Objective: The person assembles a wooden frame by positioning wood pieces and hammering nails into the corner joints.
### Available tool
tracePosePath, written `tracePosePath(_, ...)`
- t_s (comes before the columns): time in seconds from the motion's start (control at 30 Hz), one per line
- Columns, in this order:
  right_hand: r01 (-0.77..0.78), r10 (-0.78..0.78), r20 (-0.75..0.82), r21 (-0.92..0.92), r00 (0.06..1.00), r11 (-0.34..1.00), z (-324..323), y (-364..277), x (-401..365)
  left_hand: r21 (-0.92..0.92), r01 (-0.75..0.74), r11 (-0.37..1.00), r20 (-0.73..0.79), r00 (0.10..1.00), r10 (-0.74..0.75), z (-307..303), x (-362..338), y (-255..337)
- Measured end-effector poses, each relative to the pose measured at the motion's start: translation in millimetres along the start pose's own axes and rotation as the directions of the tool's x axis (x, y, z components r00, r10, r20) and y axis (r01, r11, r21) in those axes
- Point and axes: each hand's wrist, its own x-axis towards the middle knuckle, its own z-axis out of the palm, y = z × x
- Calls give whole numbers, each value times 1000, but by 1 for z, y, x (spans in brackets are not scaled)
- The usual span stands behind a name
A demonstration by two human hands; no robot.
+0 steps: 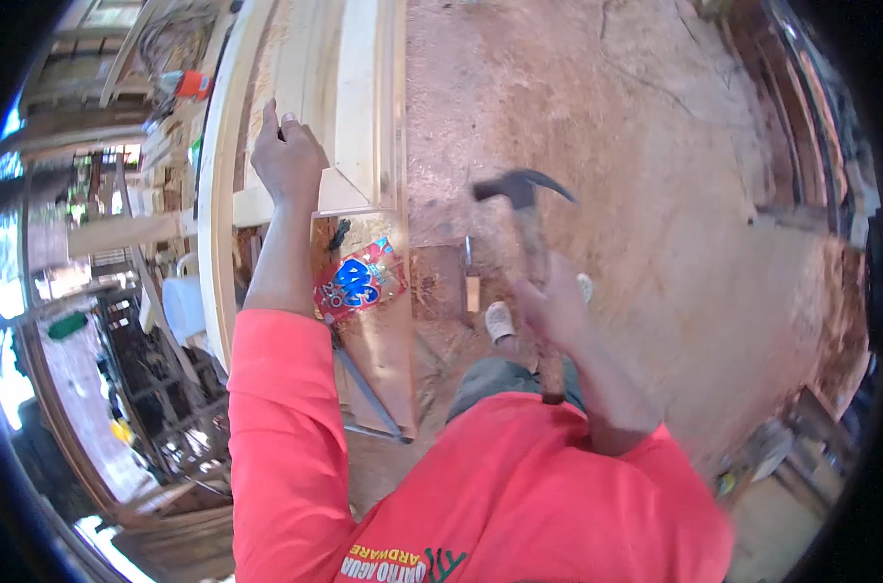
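A claw hammer [522, 187] with a dark metal head and wooden handle is gripped in my right hand [555, 306], raised over the dirt floor beside the bench. The hammer and hand are slightly blurred. My left hand [291, 163] rests over pale wooden boards [315, 68], its fingers drawn together near the thumb. What it pinches, if anything, is too small to make out. Below that hand, a red and blue printed packet [359, 282] lies on the wood among shavings. Next to the packet sits a small black object [339, 234].
A thin metal bar [369, 389] lies along the bench's near end. An orange-red container [194, 85] and a pale blue bucket [184, 306] stand to the left. Timber framing [121, 233] fills the left side. Dirt floor [655, 194] extends to the right, with stacked wood beyond.
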Motion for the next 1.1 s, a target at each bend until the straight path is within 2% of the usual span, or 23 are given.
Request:
tracePosePath(0.03,-69,71,-18,79,997,994,-27,-6,-11,-13,-20,1000,-121,992,18,4,1,-12)
tracePosePath(0.1,-48,50,-107,14,993,999,-75,38,-13,85,25,996,36,999,-29,-5,-2,5)
tracePosePath(0.17,-248,234,-151,-84,961,965,-132,48,-22,140,70,988,154,984,-92,-7,-2,19)
tracePosePath(0.27,-287,259,-258,-77,931,955,-203,65,-39,100,230,968,401,881,-251,-26,3,46)
tracePosePath(0.37,-310,248,-361,-125,899,942,-251,47,-40,82,210,974,385,895,-225,-20,1,44)
tracePosePath(0.47,-295,216,-399,-147,891,944,-270,26,-14,80,191,978,428,880,-206,-17,1,46)
tracePosePath(0.57,-259,180,-391,-159,903,953,-277,-7,34,109,46,993,430,899,-88,-13,5,40)
tracePosePath(0.63,-223,148,-371,-168,917,960,-277,-27,77,37,78,996,429,899,-86,-7,8,38)
tracePosePath(0.67,-208,145,-359,-146,922,967,-276,-45,99,3,41,999,378,925,-39,1,14,34)
tracePosePath(0.7,-198,146,-339,-125,930,972,-272,-62,119,33,154,988,418,895,-154,4,19,28)
tracePosePath(0.77,-166,124,-304,-116,944,979,-271,-101,165,-1,219,976,407,892,-199,17,49,46)
tracePosePath(0.87,-139,95,-269,-151,959,979,-273,-160,216,-111,245,963,323,925,-198,71,115,55)
tracePosePath(0.97,-65,5,-299,-193,954,979,-284,-217,266,-78,123,989,257,961,-99,136,200,73)
tracePosePath(1.03,-14,-71,-340,-241,938,970,-296,-242,299,-13,104,995,230,968,-98,175,257,102)
tracePosePath(1.1,-41,-50,-374,-231,926,972,-308,-266,327,30,94,995,211,973,-99,215,309,131)
